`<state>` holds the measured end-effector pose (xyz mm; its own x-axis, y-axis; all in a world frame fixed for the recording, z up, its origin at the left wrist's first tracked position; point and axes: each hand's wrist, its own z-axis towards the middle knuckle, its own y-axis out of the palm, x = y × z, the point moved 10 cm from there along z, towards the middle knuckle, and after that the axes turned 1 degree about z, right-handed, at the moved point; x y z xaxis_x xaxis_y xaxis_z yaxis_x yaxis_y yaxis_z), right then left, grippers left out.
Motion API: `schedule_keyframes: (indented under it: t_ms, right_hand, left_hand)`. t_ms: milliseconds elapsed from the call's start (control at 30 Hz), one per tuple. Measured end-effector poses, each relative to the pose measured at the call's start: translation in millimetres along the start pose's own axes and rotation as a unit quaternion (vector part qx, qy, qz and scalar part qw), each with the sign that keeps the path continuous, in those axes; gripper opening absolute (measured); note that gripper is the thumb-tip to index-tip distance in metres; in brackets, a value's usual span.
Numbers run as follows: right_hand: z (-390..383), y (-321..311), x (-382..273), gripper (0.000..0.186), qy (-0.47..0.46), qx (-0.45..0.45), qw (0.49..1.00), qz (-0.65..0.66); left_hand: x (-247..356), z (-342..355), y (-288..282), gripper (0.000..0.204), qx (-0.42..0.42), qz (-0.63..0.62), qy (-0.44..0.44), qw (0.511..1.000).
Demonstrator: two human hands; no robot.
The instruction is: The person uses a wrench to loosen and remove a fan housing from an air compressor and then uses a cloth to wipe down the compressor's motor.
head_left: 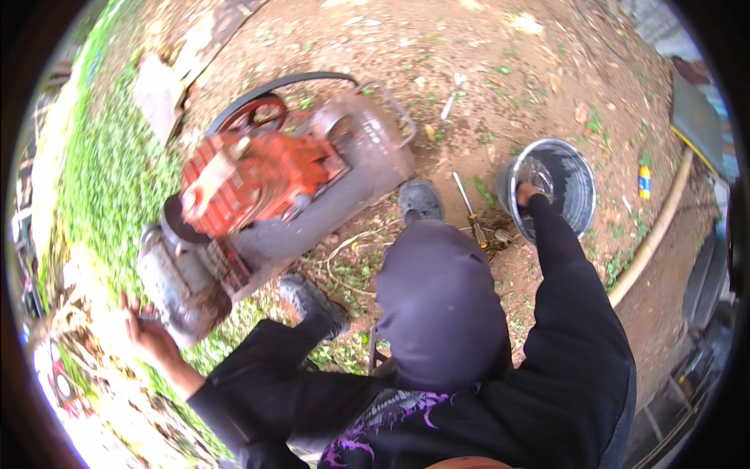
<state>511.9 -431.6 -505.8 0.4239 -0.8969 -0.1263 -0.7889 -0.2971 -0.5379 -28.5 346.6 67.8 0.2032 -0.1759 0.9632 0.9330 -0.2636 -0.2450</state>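
Note:
My right hand [526, 192] reaches forward into a shiny metal bowl [580, 181] on the dirt; its fingers curl over the near inner wall, and what they hold is hidden. My left hand [147, 328] stretches out to the left, fingers spread, touching the grey motor end [173, 281] of an old air compressor with an orange pump [250, 176] and grey tank [367, 152]. My legs in dark trousers and grey shoes [420, 201] lie between the two.
A screwdriver with a yellow handle [469, 209] lies on the soil beside the bowl. A wrench-like tool [450, 100] rests farther off. A yellow pipe [656, 227] curves on the right. Grass covers the left side. A black belt [289, 80] loops behind the red flywheel [254, 116].

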Motion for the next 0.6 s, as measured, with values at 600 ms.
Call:
schedule_keyframes:
  t_ms: [600]
  right_hand:
    - [-415,-378,-465,0.039,-0.422,0.256,0.683,0.538]
  left_hand:
    - [30,-55,-65,0.028,0.206,-0.225,0.019,0.952]
